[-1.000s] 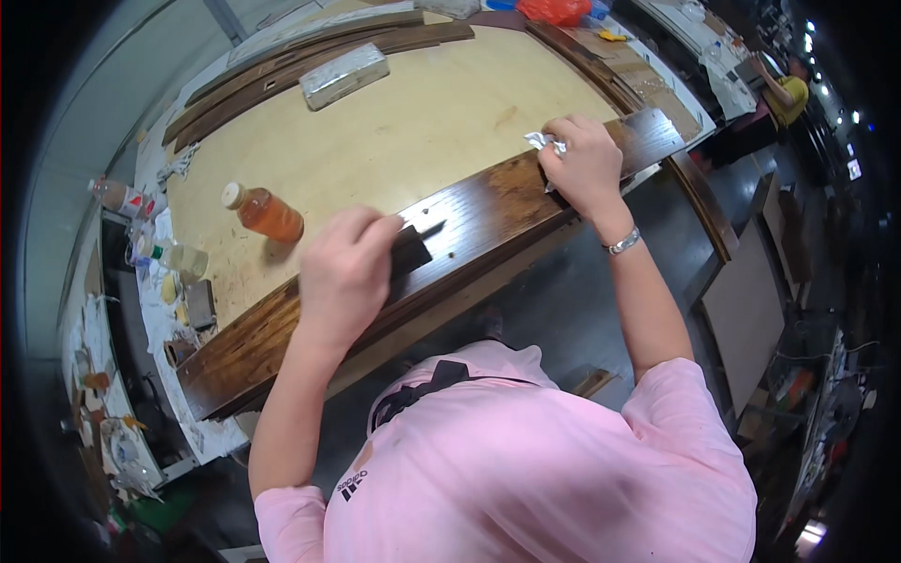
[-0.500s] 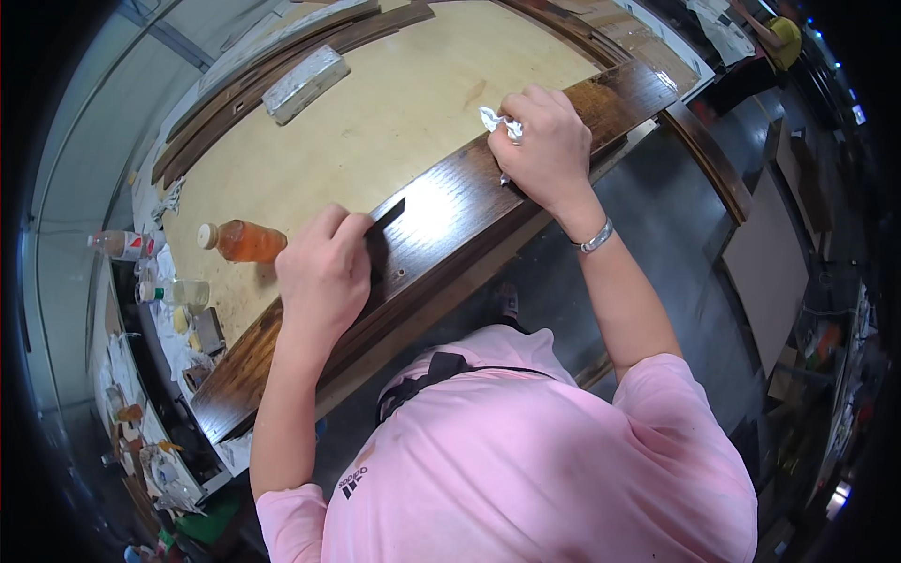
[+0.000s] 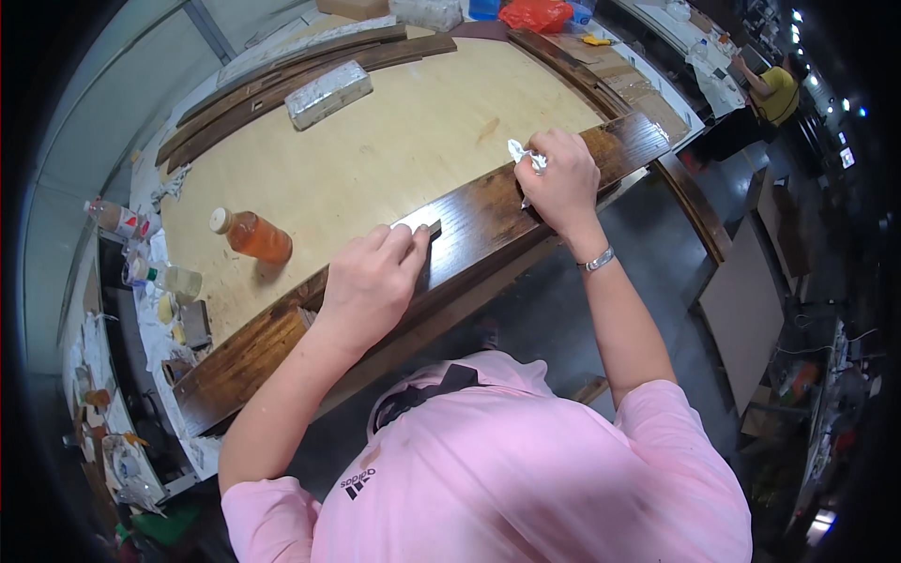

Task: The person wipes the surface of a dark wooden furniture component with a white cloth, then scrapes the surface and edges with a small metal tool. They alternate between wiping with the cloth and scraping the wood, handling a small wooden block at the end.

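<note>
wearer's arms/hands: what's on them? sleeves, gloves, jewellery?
No gloves on the left hand or right hand. Short pink sleeves end above the elbows, so both forearms are bare. A silver metal wristband circles the right wrist. No rings discernible.

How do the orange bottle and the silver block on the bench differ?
The orange bottle is rounded, see-through and amber with a pale cap; the silver block is boxy, opaque and grey. The bottle lies close to the left hand; the block sits far back, beside dark planks. Both lie on the pale benchtop.
</note>
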The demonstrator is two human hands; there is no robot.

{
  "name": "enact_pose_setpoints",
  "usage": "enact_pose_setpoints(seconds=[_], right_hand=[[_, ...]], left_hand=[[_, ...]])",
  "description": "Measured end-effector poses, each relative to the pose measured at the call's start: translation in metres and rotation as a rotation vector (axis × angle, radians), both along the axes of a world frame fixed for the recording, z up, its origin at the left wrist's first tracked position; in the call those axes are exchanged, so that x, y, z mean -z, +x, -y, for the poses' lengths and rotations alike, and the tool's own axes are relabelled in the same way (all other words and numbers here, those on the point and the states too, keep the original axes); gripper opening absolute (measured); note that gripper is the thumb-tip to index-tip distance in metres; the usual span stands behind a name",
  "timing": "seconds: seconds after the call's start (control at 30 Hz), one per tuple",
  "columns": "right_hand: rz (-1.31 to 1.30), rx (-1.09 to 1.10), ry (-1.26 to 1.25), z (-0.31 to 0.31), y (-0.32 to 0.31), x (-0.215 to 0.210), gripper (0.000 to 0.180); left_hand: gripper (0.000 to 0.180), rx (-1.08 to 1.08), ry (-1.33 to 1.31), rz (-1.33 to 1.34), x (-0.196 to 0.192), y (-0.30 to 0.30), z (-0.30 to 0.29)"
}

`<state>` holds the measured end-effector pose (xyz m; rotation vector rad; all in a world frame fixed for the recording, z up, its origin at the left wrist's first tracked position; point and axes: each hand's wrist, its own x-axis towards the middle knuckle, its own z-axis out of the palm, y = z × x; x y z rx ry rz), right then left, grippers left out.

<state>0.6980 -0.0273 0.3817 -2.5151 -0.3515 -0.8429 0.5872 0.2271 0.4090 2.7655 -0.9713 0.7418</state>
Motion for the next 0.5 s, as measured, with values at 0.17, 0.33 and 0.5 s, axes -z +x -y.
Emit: enact_pose_setpoints(seconds=[0.17,0.33,0.5], right_hand=[[-0.005,0.012,-0.008,0.000,0.001,0.001,0.012],[-0.021,0.033,-0.038,-0.001,0.000,-0.001,0.013],[-0.004,0.023,-0.043,-0.001,0.001,0.001,0.013]], left_hand=[[0.027,-0.014,-0.013,0.011,0.001,0.006,-0.003],[0.024,-0.030,-0.016,-0.020,0.003,0.008,-0.004],[0.020,-0.061,0.041,-0.029,0.003,0.010,-0.005]])
